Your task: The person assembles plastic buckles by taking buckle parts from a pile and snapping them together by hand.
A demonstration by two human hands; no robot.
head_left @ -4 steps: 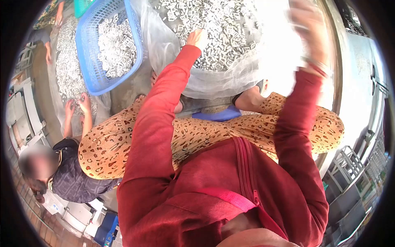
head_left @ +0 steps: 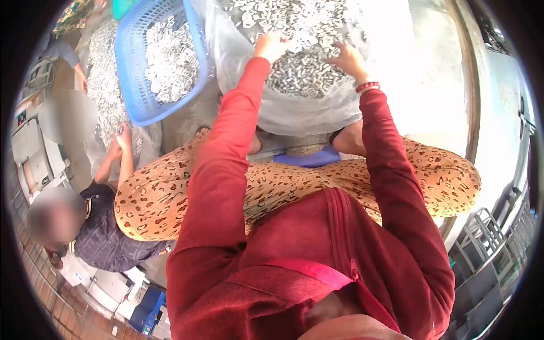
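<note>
The left hand [head_left: 272, 47] is at the left side of the pieces [head_left: 306, 73], fingers bent and partly closed; whether it grips any, I cannot tell. The right hand [head_left: 351, 61] is at their right side, thumb and fingers apart, with no visible hold on a piece. The pieces lie between and beyond both hands, on the plastic sheet [head_left: 303, 115]. The blue basket [head_left: 138, 115], left of the sheet, holds more pieces.

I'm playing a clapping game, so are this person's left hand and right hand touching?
Apart. The head view shows small silver pieces in the gap between the left hand and the right hand.
</note>
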